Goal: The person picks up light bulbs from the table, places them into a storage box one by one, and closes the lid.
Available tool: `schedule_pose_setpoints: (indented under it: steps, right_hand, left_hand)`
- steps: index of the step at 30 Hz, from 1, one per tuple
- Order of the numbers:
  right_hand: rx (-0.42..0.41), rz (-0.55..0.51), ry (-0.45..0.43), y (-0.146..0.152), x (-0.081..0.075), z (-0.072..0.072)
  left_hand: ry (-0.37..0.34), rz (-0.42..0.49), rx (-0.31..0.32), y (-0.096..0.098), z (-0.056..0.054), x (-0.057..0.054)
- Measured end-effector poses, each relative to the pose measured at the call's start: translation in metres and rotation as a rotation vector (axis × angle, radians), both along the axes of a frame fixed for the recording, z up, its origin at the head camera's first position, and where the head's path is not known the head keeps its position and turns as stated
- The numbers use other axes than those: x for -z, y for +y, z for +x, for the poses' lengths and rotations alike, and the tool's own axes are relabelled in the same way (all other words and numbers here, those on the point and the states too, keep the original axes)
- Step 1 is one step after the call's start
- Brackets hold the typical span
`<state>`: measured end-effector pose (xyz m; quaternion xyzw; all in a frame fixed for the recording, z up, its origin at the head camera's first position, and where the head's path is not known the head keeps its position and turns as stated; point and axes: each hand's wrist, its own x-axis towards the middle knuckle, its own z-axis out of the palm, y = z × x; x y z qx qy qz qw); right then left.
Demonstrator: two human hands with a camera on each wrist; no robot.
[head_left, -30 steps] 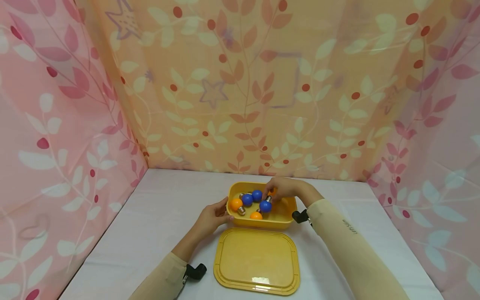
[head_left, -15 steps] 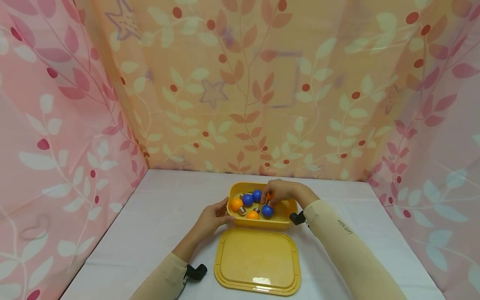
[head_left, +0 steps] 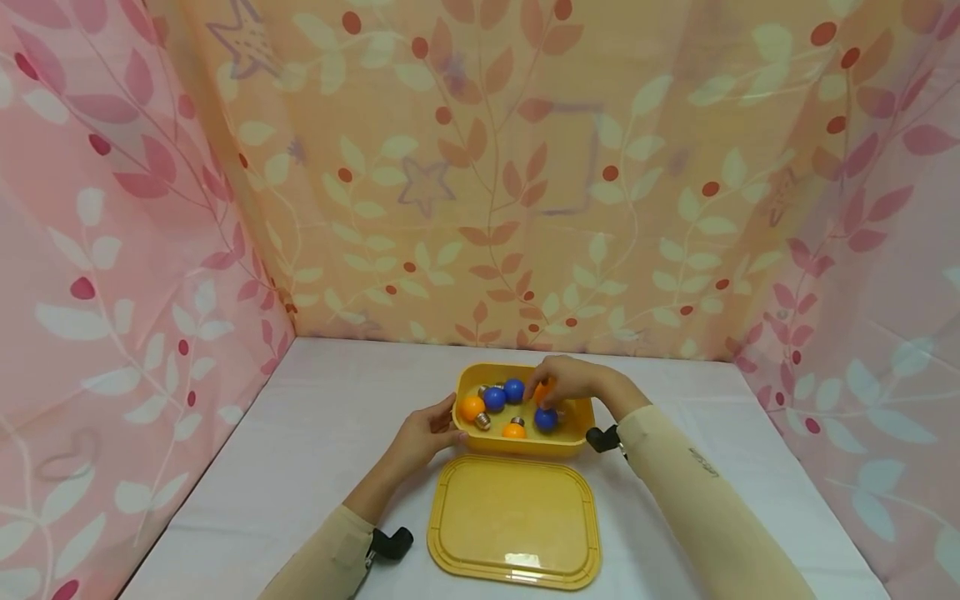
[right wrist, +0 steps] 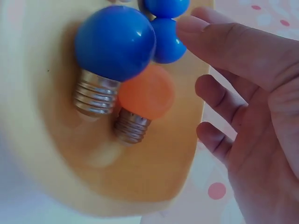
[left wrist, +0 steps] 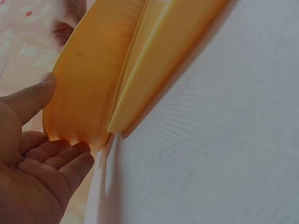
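A yellow plastic box [head_left: 525, 446] holds several small screw-base light bulbs with blue or orange globes. My left hand [head_left: 420, 433] grips the box's left end, thumb toward the front and fingers around the side; the left wrist view shows the fingertips against its outer wall. My right hand [head_left: 570, 379] reaches in over the far right part. Below its fingers lies a blue bulb [head_left: 546, 419]. In the right wrist view the fingers are loosely bent, with nothing between them, and a blue bulb [right wrist: 114, 44] lies apart from them beside an orange bulb [right wrist: 147, 93].
A flat yellow lid [head_left: 514, 523] lies on the white-covered table [head_left: 300, 450] just in front of the box. Floral cloth walls [head_left: 480, 208] stand behind and at both sides. More bulbs, such as an orange one [head_left: 472, 408], lie in the box's left part.
The blue bulb under my right hand has shifted to the right in the box and turned, its metal base now toward the right. The left hand and lid have stayed in place.
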<state>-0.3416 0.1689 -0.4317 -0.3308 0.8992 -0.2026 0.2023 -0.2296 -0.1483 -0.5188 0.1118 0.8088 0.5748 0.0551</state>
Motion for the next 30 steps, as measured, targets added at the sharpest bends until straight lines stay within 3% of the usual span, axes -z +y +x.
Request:
schedule_pose_setpoints:
  steps: [12,20,30]
  right_hand:
    - [0.054,-0.202,0.121,0.019,0.003,0.011]
    - [0.137,-0.215,0.209,0.029,0.006,0.025]
    - [0.165,-0.277,0.326,0.045,0.008,0.042]
  left_hand:
    - [0.001,0.004,-0.004,-0.001,0.000,0.000]
    - [-0.015,0.025,-0.001,0.001,0.001,0.000]
    - [-0.012,0.029,-0.011,0.001,0.000,0.002]
